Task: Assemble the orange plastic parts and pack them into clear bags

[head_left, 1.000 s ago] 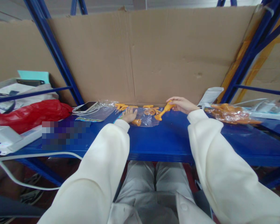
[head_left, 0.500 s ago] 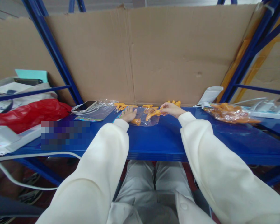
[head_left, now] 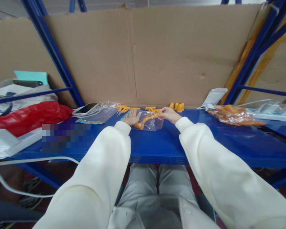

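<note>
Orange part (head_left: 147, 119) held over a clear bag (head_left: 155, 124)
The left hand (head_left: 132, 117) lay flat on the bag's left edge, fingers extended and close together; the right hand (head_left: 168, 114), at the bag's right edge, pinched the long orange part, which reached across the bag.

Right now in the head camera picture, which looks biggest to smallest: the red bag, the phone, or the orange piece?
red bag
phone
orange piece, in the right hand
Phone and piece run close in length.
</note>
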The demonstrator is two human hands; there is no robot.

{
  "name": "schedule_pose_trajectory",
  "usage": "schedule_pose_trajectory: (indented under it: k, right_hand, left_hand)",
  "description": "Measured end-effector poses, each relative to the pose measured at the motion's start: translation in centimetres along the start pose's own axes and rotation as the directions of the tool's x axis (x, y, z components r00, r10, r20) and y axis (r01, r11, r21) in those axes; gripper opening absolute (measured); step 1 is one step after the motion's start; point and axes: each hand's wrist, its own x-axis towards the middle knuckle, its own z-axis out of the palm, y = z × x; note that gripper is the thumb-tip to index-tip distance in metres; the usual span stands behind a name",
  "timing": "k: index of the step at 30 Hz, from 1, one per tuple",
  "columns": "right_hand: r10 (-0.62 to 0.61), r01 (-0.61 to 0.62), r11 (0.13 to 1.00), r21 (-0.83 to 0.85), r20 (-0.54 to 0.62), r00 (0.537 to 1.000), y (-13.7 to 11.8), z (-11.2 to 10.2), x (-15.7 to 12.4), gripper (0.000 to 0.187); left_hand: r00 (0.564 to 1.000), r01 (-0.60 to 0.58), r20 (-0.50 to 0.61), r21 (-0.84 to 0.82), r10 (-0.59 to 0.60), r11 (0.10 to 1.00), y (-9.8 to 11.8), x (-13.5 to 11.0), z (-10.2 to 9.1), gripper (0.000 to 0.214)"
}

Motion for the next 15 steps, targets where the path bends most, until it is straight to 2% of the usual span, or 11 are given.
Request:
schedule_pose_trajectory:
  k: [5, 9, 12, 15]
  right_hand:
    - [0.019, -0.019, 1.0, 0.009, 0.013, 1.0, 0.2, 0.4, -0.1, 0.042]
    - [-0.032, 0.035, 0.998, -0.048, 0.062, 0.998, 0.9, 1.3, -0.3, 0.034]
    - [-0.079, 0.107, 0.974, -0.2, 0.143, 0.986, 1.4, 1.6, -0.3, 0.023]
    - [-0.137, 0.251, 0.868, -0.428, 0.279, 0.95, 1.7, 1.4, -0.2, 0.025]
  left_hand:
    - [1.0, -0.011, 0.006, 0.003, 0.011, 1.0, 0.2, -0.2, -0.1, 0.073]
    - [1.0, 0.008, 0.019, 0.003, -0.008, 1.0, 0.7, -0.7, -0.4, 0.072]
    - [0.999, 0.001, 0.036, 0.005, -0.001, 1.0, 1.1, -1.2, -0.5, 0.073]
    - [0.999, -0.03, 0.041, 0.0, 0.03, 1.0, 1.3, -1.3, -0.3, 0.072]
